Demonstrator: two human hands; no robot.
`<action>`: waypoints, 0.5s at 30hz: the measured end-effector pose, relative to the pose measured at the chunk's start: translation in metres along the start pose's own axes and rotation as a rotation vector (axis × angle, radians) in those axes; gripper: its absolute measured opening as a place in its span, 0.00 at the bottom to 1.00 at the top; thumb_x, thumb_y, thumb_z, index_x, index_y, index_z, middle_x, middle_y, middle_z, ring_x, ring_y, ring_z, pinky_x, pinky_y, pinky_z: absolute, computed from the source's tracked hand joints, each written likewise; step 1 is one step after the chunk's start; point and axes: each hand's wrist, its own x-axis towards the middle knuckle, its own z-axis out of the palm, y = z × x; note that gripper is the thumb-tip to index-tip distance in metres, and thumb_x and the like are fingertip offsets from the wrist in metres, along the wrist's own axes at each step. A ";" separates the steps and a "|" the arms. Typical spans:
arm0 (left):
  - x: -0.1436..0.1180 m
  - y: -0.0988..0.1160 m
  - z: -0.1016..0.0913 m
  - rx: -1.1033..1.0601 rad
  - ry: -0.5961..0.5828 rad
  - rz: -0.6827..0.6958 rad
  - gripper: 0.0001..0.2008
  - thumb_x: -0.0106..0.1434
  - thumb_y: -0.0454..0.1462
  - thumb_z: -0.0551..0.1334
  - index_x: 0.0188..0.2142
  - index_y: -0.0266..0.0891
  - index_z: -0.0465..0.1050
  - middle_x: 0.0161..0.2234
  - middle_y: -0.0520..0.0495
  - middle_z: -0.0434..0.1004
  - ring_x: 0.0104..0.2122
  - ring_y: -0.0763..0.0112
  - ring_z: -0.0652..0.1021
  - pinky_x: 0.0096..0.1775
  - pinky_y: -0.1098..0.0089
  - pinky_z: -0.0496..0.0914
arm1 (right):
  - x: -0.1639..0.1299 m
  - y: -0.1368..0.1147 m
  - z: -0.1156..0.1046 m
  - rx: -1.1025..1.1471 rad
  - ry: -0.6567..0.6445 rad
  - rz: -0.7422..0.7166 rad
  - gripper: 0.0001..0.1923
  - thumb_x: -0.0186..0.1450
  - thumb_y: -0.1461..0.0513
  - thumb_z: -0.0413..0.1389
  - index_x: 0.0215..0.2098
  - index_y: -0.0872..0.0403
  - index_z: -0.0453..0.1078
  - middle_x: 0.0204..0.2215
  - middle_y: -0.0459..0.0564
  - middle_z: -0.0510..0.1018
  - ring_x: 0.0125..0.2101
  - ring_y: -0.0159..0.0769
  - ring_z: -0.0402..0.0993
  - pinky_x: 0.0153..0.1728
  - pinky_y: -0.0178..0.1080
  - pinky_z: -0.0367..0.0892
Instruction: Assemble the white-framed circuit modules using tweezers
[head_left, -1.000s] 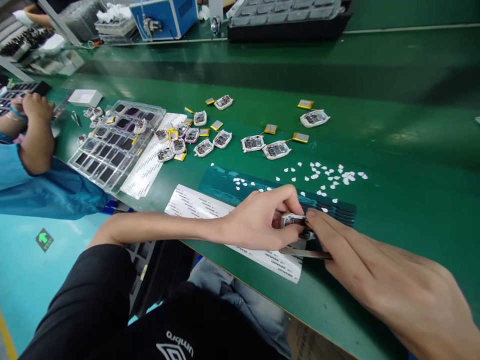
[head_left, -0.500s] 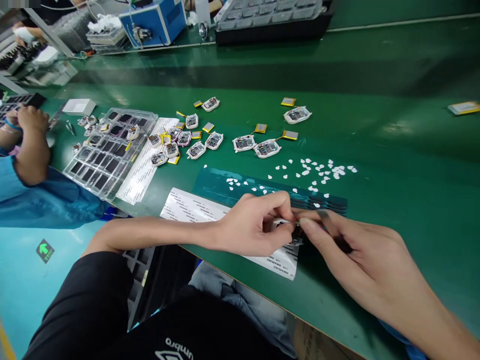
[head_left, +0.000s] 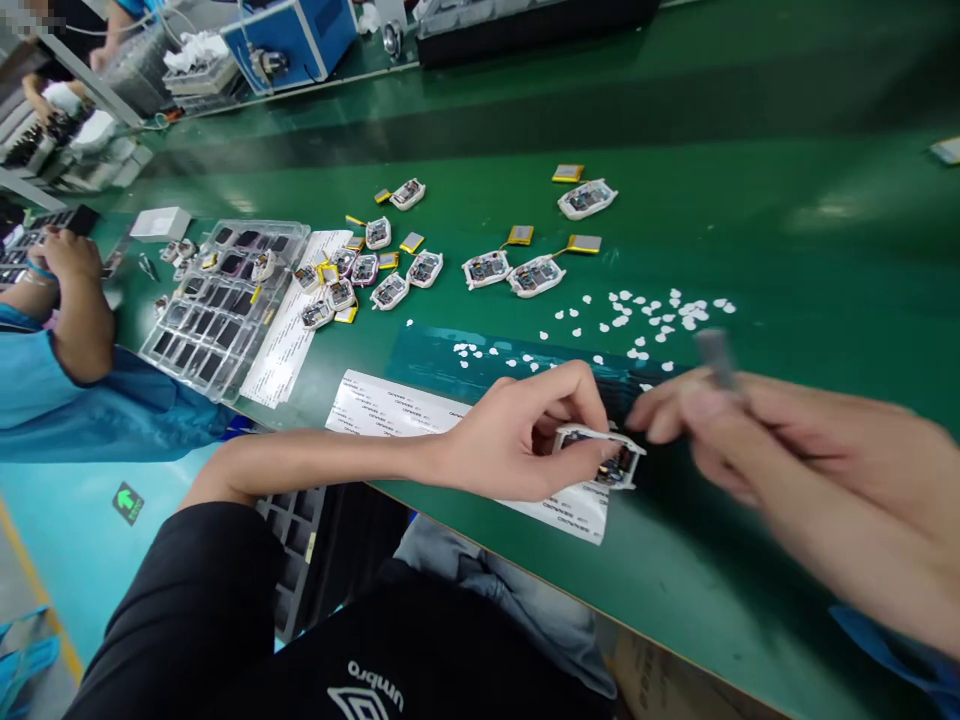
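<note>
My left hand [head_left: 525, 435] pinches a white watch-like case [head_left: 626, 470] between thumb and fingers, tilted over the front of the bench. A circuit board shows inside it, partly covered by the thumb. Just to the right, apart from the case, my right hand [head_left: 720, 430] is closed round a slim grey tweezers-like tool [head_left: 718, 358]. Motion blurs both this hand and the tool, whose tip I cannot make out. A white printed sheet [head_left: 397, 405] lies beneath my left hand. Beyond it, small white round stickers [head_left: 622, 320] are scattered on the green bench and a teal film strip [head_left: 427, 350].
Several open white cases [head_left: 536, 275] wired to yellow-edged batteries [head_left: 585, 244] lie farther back. To the left is a clear compartment tray [head_left: 225, 300] beside a co-worker's arm [head_left: 82, 310]. A blue box [head_left: 292, 45] and a black tray [head_left: 525, 30] stand at the back.
My right hand has drawn away from the case to the right, lifting the tool. More of the case shows in my left hand, which still grips it. The view has shifted slightly.
</note>
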 end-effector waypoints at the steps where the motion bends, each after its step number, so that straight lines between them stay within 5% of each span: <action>1: 0.001 -0.002 0.000 -0.012 0.011 -0.023 0.12 0.64 0.38 0.66 0.34 0.42 0.60 0.21 0.61 0.65 0.17 0.84 0.61 0.20 0.77 0.55 | -0.001 0.004 -0.004 -0.016 0.046 0.011 0.25 0.72 0.40 0.51 0.26 0.43 0.73 0.25 0.44 0.75 0.22 0.35 0.67 0.25 0.42 0.64; 4: 0.004 -0.007 0.000 -0.042 0.042 -0.080 0.14 0.63 0.38 0.68 0.34 0.42 0.61 0.20 0.62 0.65 0.16 0.85 0.59 0.19 0.76 0.54 | -0.002 0.014 -0.015 -0.082 0.111 0.017 0.29 0.71 0.36 0.50 0.23 0.44 0.72 0.26 0.45 0.77 0.24 0.35 0.69 0.26 0.44 0.62; 8: 0.004 -0.008 -0.001 -0.062 0.064 -0.087 0.15 0.64 0.39 0.69 0.34 0.41 0.61 0.20 0.62 0.65 0.16 0.85 0.59 0.19 0.77 0.52 | 0.004 0.017 -0.021 -0.077 -0.053 0.067 0.29 0.69 0.35 0.51 0.22 0.42 0.76 0.17 0.45 0.72 0.17 0.34 0.65 0.20 0.43 0.55; 15: 0.004 -0.007 -0.001 -0.083 0.075 -0.097 0.18 0.64 0.41 0.71 0.35 0.42 0.61 0.20 0.61 0.65 0.16 0.85 0.58 0.18 0.75 0.50 | 0.009 0.021 -0.020 -0.050 -0.165 -0.064 0.29 0.71 0.37 0.49 0.23 0.40 0.78 0.21 0.44 0.78 0.20 0.34 0.72 0.21 0.40 0.64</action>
